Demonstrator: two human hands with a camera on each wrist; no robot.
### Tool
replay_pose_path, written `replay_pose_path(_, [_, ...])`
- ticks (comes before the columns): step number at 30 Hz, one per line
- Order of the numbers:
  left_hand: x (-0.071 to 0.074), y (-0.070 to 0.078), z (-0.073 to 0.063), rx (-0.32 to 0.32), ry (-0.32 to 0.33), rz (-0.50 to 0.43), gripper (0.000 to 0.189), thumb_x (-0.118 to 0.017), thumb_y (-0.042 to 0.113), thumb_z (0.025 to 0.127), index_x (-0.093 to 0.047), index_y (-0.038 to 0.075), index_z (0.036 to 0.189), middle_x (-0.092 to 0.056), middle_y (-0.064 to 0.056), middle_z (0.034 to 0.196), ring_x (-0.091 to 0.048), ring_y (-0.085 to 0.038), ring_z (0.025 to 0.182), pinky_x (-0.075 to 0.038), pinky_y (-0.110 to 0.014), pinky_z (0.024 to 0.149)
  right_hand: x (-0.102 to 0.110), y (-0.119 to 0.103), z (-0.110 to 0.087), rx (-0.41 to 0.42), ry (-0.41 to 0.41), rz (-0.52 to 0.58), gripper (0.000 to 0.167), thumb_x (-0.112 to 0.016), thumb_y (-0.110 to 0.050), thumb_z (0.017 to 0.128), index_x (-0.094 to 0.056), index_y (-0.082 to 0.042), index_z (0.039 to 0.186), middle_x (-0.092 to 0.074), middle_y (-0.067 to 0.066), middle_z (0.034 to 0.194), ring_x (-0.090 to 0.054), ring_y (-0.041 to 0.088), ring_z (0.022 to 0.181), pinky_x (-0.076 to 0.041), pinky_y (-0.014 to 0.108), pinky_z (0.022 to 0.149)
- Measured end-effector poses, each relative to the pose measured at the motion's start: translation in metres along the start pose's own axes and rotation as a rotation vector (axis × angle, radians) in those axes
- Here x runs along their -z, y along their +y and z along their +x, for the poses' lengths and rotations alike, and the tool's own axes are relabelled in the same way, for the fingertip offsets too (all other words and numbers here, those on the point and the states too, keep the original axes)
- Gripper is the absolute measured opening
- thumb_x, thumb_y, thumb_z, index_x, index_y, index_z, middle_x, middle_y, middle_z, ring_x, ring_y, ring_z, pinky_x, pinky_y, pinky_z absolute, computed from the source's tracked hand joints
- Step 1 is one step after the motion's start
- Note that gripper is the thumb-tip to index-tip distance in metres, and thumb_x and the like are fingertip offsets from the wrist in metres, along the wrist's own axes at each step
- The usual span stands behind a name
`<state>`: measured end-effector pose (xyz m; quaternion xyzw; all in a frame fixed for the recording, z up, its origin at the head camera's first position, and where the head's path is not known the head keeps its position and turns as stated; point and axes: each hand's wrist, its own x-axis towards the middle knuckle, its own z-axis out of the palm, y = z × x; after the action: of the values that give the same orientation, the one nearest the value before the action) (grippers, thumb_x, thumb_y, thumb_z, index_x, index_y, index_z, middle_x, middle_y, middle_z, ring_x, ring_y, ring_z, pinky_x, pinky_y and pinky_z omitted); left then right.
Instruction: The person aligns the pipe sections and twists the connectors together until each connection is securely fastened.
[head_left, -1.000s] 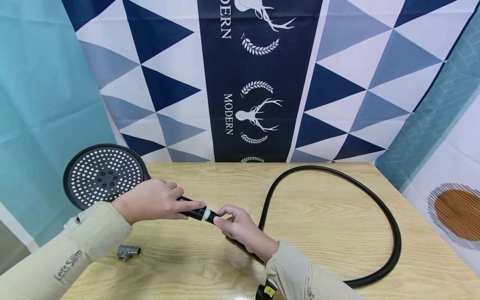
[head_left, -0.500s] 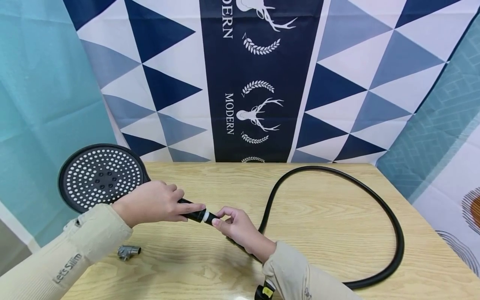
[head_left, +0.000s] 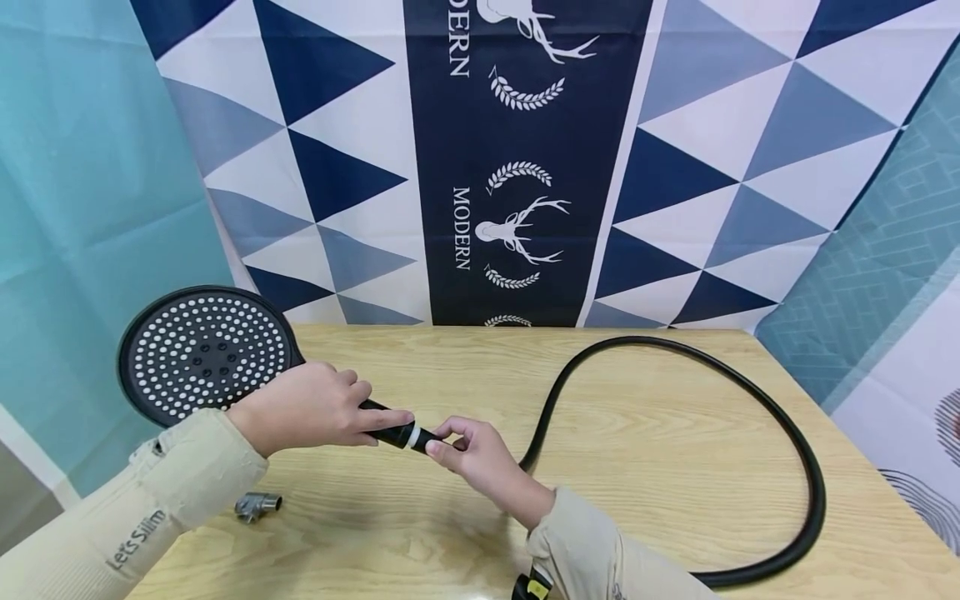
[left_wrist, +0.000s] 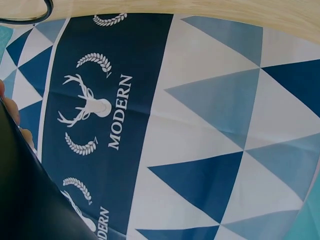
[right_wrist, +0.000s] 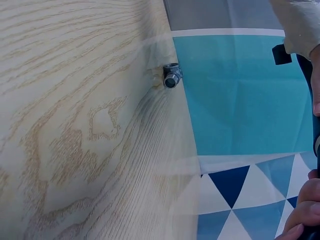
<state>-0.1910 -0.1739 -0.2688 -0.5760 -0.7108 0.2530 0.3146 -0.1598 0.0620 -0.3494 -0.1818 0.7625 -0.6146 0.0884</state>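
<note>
A large round black shower head [head_left: 213, 354] with white nozzles is held over the left of the table, face toward the head camera. My left hand [head_left: 315, 407] grips its handle, index finger stretched along it. A white ring [head_left: 413, 435] shows at the handle's end. Just beyond it, my right hand [head_left: 480, 458] pinches the black end piece of a shower hose [head_left: 780, 417] between thumb and fingers, in line with the handle. From there the hose loops over the table's right side. In the left wrist view, the dark shower head [left_wrist: 30, 195] fills the lower left corner.
A small silver metal fitting [head_left: 257, 506] lies on the wooden table [head_left: 420, 358] below the left forearm. A black piece with a yellow mark [head_left: 536, 588] sits at the front edge beside the right sleeve. Patterned cloth [head_left: 352, 167] hangs behind the table.
The hose loop has shifted a little to the right, and its stretch below my right hand has gone out of sight. Both hands keep nearly the same place and hold.
</note>
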Motion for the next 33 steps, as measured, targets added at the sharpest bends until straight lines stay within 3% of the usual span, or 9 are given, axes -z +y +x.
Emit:
replay_pose_path(11, [0.004, -0.001, 0.001, 0.013, -0.032, -0.013, 0.044, -0.068, 0.052, 0.081, -0.064, 0.031, 0.119, -0.043, 0.003, 0.059, -0.036, -0.008, 0.045, -0.030, -0.018, 0.041, 0.000, -0.001, -0.001, 0.048, 0.024, -0.068, 0.015, -0.062, -0.013, 0.093, -0.065, 0.002, 0.096, -0.046, -0.005, 0.057, -0.035, 0.009, 0.050, -0.028, 0.022, 0.046])
replay_pose_path(20, [0.004, -0.001, 0.005, 0.006, -0.056, -0.010, 0.044, -0.068, 0.053, 0.082, -0.063, 0.031, 0.120, -0.045, 0.003, 0.059, -0.037, -0.008, 0.046, -0.031, -0.018, 0.042, 0.007, 0.002, -0.002, 0.051, -0.063, -0.028, 0.019, -0.055, -0.013, 0.097, -0.061, 0.005, 0.102, -0.035, -0.004, 0.053, -0.028, 0.009, 0.047, -0.024, 0.021, 0.044])
replay_pose_path(29, [0.004, 0.000, 0.005, 0.010, -0.048, -0.018, 0.044, -0.068, 0.053, 0.081, -0.063, 0.030, 0.119, -0.045, 0.003, 0.059, -0.037, -0.009, 0.045, -0.031, -0.018, 0.041, 0.003, 0.006, -0.002, 0.085, -0.001, -0.124, 0.017, -0.057, -0.015, 0.097, -0.061, 0.001, 0.096, -0.037, -0.005, 0.054, -0.032, 0.008, 0.047, -0.027, 0.021, 0.045])
replay_pose_path(33, [0.005, 0.000, 0.005, 0.008, -0.041, -0.007, 0.043, -0.068, 0.053, 0.082, -0.063, 0.031, 0.119, -0.044, 0.003, 0.059, -0.036, -0.008, 0.045, -0.031, -0.018, 0.041, 0.001, 0.008, -0.001, 0.061, -0.014, -0.048, 0.016, -0.057, -0.012, 0.097, -0.050, 0.002, 0.100, -0.035, -0.004, 0.053, -0.031, 0.009, 0.047, -0.025, 0.021, 0.045])
